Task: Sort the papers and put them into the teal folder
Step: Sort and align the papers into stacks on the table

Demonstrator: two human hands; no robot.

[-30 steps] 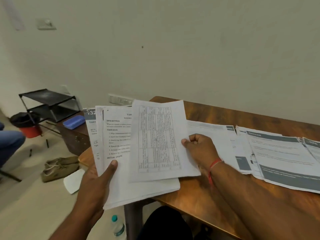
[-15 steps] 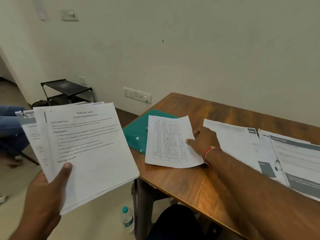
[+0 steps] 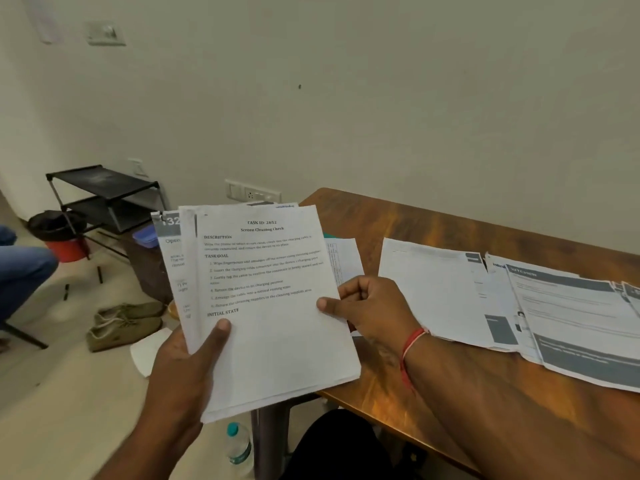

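Note:
My left hand [image 3: 188, 362] holds a stack of printed papers [image 3: 273, 327] from below, thumb on the top sheet headed "Screen Cleaning Check". My right hand [image 3: 372, 308] pinches the right edge of that top sheet, thumb on its face. Behind the stack a table-printed sheet [image 3: 346, 259] lies on the wooden table [image 3: 398, 223]. Only a thin sliver of the teal folder [image 3: 327, 235] shows above that sheet; the stack hides the rest. More papers [image 3: 436, 289] and grey-banded leaflets [image 3: 581, 320] lie spread to the right.
A black shelf rack [image 3: 104, 195], a black bin [image 3: 55, 225] and a red bucket [image 3: 67, 249] stand by the wall at left. Shoes [image 3: 124, 323] and a water bottle [image 3: 239, 448] sit on the floor. A person's blue-clad leg [image 3: 24, 271] is at the far left.
My right hand laid the table-printed sheet on the table, left it there, and came back to the stack. My left hand swung the stack out left, then back in front of the folder.

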